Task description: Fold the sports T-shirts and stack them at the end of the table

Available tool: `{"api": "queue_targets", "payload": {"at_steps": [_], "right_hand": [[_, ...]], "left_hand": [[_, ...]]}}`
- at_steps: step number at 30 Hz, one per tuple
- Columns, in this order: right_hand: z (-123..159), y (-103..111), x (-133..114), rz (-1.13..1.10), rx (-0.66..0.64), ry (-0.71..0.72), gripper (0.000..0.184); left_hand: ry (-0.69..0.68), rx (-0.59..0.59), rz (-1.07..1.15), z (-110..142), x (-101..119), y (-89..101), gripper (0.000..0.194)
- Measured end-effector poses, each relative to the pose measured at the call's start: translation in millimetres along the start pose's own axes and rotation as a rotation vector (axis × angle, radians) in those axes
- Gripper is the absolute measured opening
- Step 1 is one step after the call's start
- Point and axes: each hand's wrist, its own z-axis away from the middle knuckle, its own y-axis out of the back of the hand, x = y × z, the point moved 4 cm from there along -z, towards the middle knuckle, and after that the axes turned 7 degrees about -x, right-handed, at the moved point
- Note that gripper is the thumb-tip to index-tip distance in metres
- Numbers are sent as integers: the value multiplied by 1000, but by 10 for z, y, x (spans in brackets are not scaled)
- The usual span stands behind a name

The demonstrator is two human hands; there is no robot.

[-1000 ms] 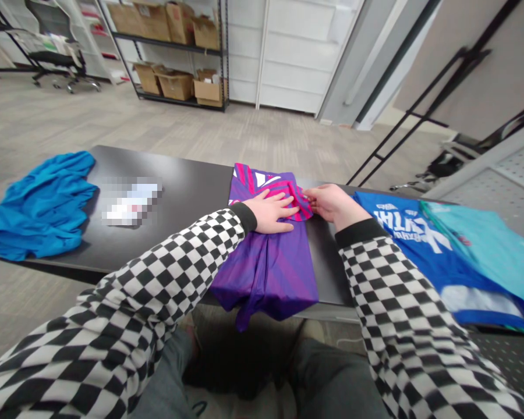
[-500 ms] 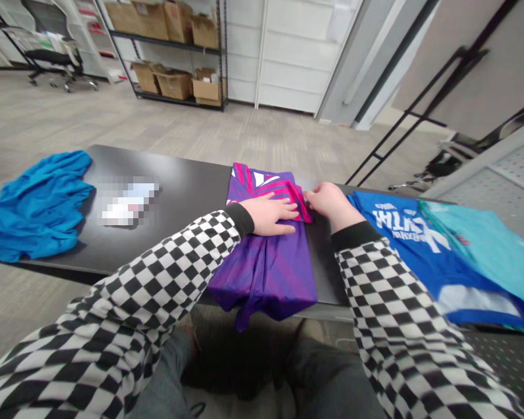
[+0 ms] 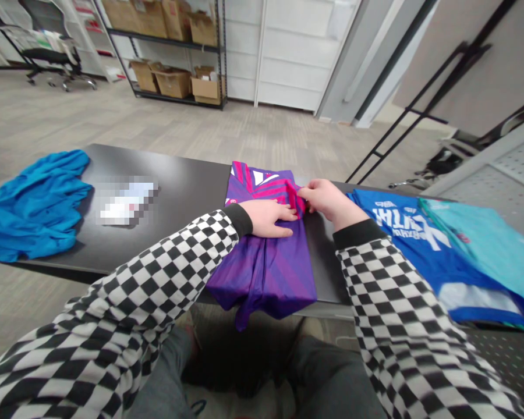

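Note:
A purple jersey (image 3: pixel 283 267) with pink stripes lies partly folded on the black table (image 3: pixel 187 174), its lower end hanging over the near edge. My left hand (image 3: pixel 268 219) rests flat on the middle of it, fingers stretched out. Pinched in the fingertips of my right hand (image 3: pixel 325 201) is the jersey's pink-striped sleeve, lifted a little at the right side. To the right of that hand lies a blue jersey (image 3: pixel 402 233) with white lettering, and beyond it a turquoise jersey (image 3: pixel 484 233), partly overlapped by the blue one.
At the table's left end a crumpled bright blue garment (image 3: pixel 39 203) spreads over the edge. A blurred-out flat object (image 3: pixel 128 203) lies beside it. Behind the table stand a shelf with cardboard boxes (image 3: pixel 172 81) and an office chair (image 3: pixel 52 52). A black metal stand (image 3: pixel 375 154) rises behind the right side.
My right hand has shifted slightly left, drawing the pink-striped sleeve inward and bunching it up. My left hand stays on the jersey with its fingers closer together.

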Motion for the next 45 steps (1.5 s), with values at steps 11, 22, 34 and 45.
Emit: {"api": "queue_targets", "payload": {"at_steps": [11, 22, 34, 45], "right_hand": [[-143, -70, 79, -400, 138, 130, 33], [-92, -167, -109, -590, 32, 305, 18], [-151, 107, 66, 519, 172, 182, 17], [-156, -107, -46, 552, 58, 447, 46]], "left_hand": [[-29, 61, -25, -13, 4, -3, 53], [152, 393, 57, 205, -76, 361, 26], [150, 241, -92, 28, -100, 164, 33], [280, 245, -93, 28, -125, 164, 39]]}}
